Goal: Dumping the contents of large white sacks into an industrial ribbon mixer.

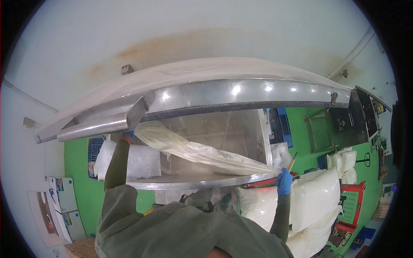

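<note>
A long white plastic sack (pixel 206 152), limp and creased, stretches slantwise over an open steel bin (pixel 193 182). Its narrow twisted end is gripped by my right hand (pixel 284 182), in a blue glove, past the bin's right rim. A thin yellow stick-like thing (pixel 293 161) juts up from that hand; I cannot make out its kind. At the sack's wider, higher end is my left hand (pixel 127 136), also gloved in blue and closed on the sack, its fingers mostly hidden. Pale powdery residue coats the bin's inner walls.
The bin's raised steel lid (pixel 241 92), with a tubular handle (pixel 101 124), spans above my hands. Full white sacks (pixel 316 193) are stacked at right beside a red-framed cart (pixel 353 206). More bagged goods (pixel 142 161) lie at left. A dark steel machine (pixel 346 122) stands far right.
</note>
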Tool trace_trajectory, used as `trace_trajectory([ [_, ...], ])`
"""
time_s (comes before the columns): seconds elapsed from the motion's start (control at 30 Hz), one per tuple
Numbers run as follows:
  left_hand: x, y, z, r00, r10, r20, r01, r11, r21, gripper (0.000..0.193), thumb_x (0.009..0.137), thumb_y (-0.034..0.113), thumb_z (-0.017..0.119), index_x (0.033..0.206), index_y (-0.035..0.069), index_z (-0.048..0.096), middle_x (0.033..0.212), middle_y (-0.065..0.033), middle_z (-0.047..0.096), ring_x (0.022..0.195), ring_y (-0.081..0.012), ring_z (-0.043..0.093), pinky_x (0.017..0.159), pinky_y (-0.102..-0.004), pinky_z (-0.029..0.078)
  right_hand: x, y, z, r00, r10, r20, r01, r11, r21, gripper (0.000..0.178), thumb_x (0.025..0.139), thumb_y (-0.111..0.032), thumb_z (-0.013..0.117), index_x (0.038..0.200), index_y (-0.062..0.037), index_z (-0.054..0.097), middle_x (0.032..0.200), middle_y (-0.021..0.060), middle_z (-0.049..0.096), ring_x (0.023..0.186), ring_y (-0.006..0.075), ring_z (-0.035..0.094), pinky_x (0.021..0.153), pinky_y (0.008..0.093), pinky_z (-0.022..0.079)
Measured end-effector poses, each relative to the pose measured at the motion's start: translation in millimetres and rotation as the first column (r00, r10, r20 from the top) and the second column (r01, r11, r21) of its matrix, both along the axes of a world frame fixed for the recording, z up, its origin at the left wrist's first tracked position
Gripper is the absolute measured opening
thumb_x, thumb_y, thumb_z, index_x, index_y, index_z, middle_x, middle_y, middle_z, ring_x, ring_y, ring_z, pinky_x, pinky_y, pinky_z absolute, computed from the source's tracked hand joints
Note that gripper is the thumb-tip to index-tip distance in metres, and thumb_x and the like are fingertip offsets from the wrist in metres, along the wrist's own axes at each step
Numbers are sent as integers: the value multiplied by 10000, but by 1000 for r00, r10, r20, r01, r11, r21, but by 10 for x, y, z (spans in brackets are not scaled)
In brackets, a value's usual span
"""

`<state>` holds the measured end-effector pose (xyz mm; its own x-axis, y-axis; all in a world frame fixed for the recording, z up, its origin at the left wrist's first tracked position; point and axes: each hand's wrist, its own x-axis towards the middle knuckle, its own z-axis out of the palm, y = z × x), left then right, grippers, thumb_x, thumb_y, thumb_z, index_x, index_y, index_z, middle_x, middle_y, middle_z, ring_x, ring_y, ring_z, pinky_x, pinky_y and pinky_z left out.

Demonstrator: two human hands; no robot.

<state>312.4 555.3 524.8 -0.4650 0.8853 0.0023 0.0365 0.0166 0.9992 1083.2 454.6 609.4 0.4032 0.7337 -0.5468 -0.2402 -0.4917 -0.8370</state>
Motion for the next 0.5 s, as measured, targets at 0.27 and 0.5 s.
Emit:
trace_trajectory([
  [0.27, -64, 236, 232, 787, -259, -559, 55, 934, -354, 338, 899, 197, 410, 1201, 50, 453, 1139, -137, 506, 1032, -274, 479, 920, -379, 374, 475, 31, -294, 991, -124, 41, 123, 992, 26, 349, 849, -281, 477, 535, -185, 359, 405, -39, 309, 296, 86, 277, 273, 257, 190],
  [0.5, 297, 138, 309, 336, -551, -764, -94, 788, -609, 343, 897, 161, 401, 1211, 25, 429, 1169, -173, 469, 1083, -297, 436, 949, -394, 343, 824, 162, -209, 946, -209, 249, 194, 978, 81, 273, 843, -226, 481, 591, -135, 424, 451, -37, 327, 341, 87, 318, 334, 271, 267],
])
